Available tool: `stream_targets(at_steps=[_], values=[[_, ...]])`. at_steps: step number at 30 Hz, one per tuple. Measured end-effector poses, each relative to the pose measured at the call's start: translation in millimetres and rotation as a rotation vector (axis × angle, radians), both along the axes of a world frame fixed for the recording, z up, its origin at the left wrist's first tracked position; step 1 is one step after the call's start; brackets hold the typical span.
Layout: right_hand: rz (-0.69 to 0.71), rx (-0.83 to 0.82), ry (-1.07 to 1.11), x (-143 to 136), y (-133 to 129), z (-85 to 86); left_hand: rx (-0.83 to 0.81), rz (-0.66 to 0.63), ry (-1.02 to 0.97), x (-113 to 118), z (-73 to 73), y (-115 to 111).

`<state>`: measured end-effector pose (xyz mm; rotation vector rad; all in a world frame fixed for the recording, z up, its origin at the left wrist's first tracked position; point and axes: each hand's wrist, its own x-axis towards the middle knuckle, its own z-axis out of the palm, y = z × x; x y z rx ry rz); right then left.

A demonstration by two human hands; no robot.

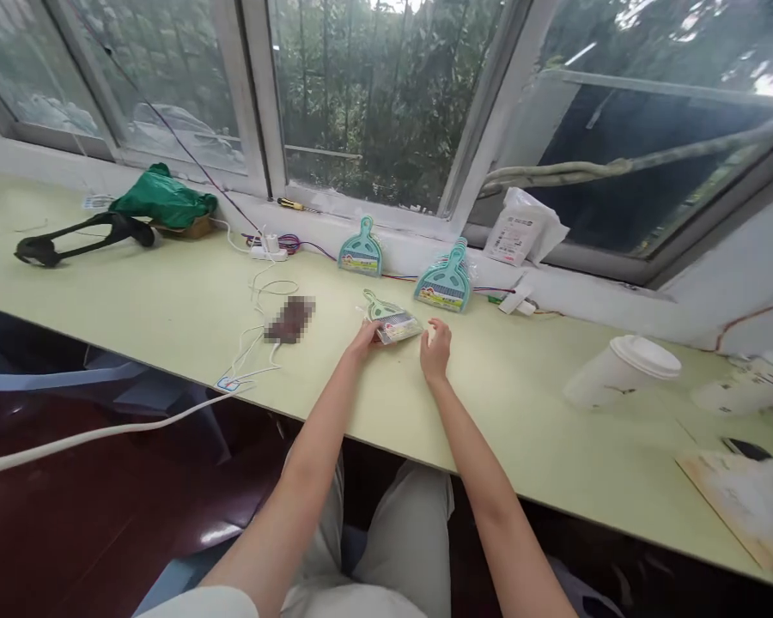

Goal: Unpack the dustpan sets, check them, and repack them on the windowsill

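One packaged dustpan-and-brush set is above the table, its left edge gripped in your left hand, fingers nearly closed. Your right hand is beside the opposite edge, fingers loosely curled, half open and holding nothing visible. The step in hand appears to be handling this set; any shift of it calls for a steady left grip and right-side support. Beyond it, a single set and a stack of sets stand on the pale yellow-green table, below the windows.
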<state>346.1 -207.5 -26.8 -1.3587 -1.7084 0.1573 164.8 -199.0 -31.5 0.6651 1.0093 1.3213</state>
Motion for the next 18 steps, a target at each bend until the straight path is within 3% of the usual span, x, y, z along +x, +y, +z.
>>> stream_targets(at_steps=[4, 7, 12, 15, 18], values=[[0.168, -0.035, -0.236, -2.3, -11.2, 4.4, 0.035, -0.061, 0.104, 8.8, -3.8, -12.5], [0.193, -0.150, -0.248, -5.0, -14.9, -0.8, 0.041, -0.037, 0.116, 8.7, -3.8, -13.8], [0.265, -0.394, 0.202, -1.4, -3.1, -11.5, 0.046, 0.100, 0.085, 7.0, -4.6, -9.7], [0.261, -0.492, 0.583, 4.0, 10.8, -15.4, 0.067, 0.022, 0.071, 8.2, -4.6, -8.9], [0.213, -0.542, 0.820, 10.3, 20.4, -18.5, 0.092, -0.095, 0.084, 11.6, -2.4, -10.9]])
